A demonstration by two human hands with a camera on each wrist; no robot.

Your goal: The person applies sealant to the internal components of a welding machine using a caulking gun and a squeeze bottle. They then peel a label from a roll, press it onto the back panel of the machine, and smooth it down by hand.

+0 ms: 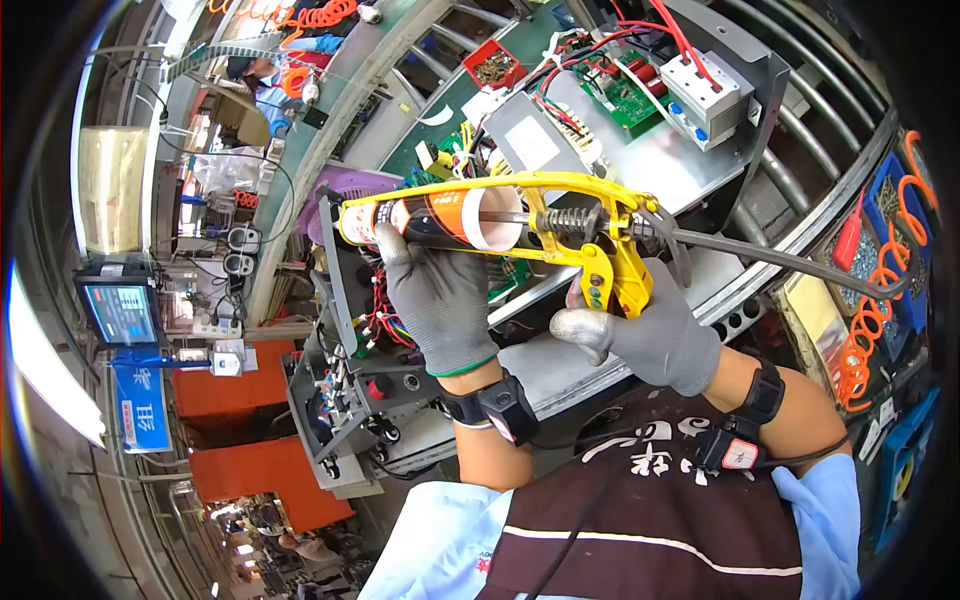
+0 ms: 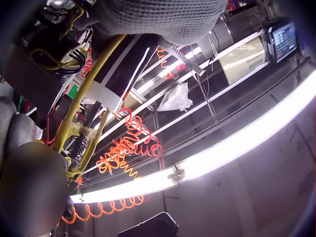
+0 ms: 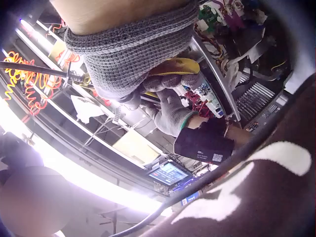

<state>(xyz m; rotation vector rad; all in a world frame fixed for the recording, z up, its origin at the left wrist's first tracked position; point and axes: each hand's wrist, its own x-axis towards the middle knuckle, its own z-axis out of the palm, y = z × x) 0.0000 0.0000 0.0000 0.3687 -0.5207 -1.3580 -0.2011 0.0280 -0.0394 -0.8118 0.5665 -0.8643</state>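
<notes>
A yellow caulking gun is grasped by 2 gloved hands, its orange, black and white cartridge lying in the frame. The left hand grips the cartridge near its far end, from the apron side; the right hand has its fingers curled round the handle. The cartridge's white rear rim stands between the hands, well apart from the right. Beyond the gun lie the metal chassis and its wiring; how high the gun is above them is hard to judge. Its long rod reaches rightward, its bent end near the orange coiled hose. Open room separates both hands from the apron.
</notes>
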